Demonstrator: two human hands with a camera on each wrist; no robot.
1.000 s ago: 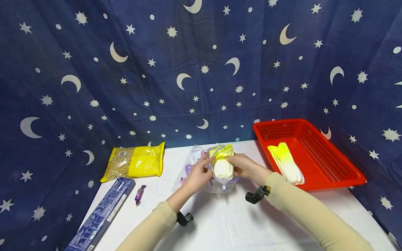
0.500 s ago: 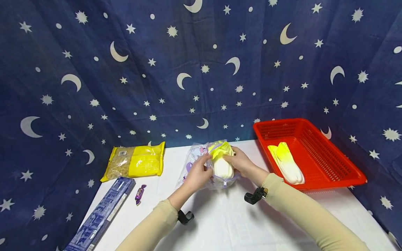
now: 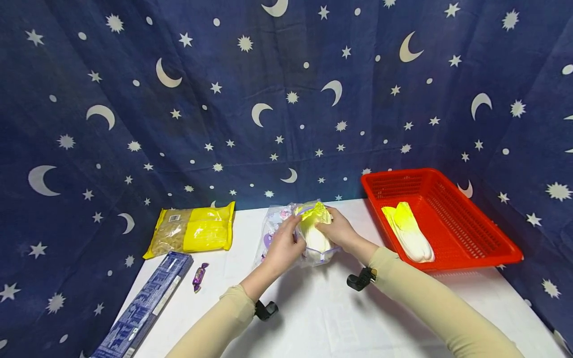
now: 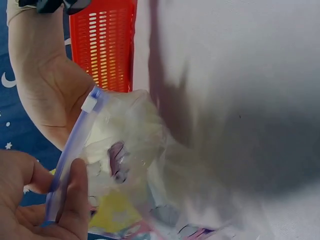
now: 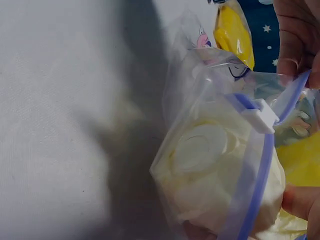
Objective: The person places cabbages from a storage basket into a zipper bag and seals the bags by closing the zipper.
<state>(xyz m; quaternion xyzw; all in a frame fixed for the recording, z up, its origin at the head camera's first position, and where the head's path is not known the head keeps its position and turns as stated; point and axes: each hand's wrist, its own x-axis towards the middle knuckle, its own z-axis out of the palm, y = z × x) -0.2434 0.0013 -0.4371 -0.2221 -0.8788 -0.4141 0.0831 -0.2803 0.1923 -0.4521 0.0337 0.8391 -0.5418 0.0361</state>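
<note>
The left hand pinches the purple zip edge of the clear bag while the right hand cups the cabbage inside it, whose long axis runs leaf-tip away and stub toward the person, mid-table left of the red basket.

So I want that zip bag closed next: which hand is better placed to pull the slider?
Probably the right hand: the white slider sits beside it, while the left hand pinches the zip bag rim, steadying the cabbage.
</note>
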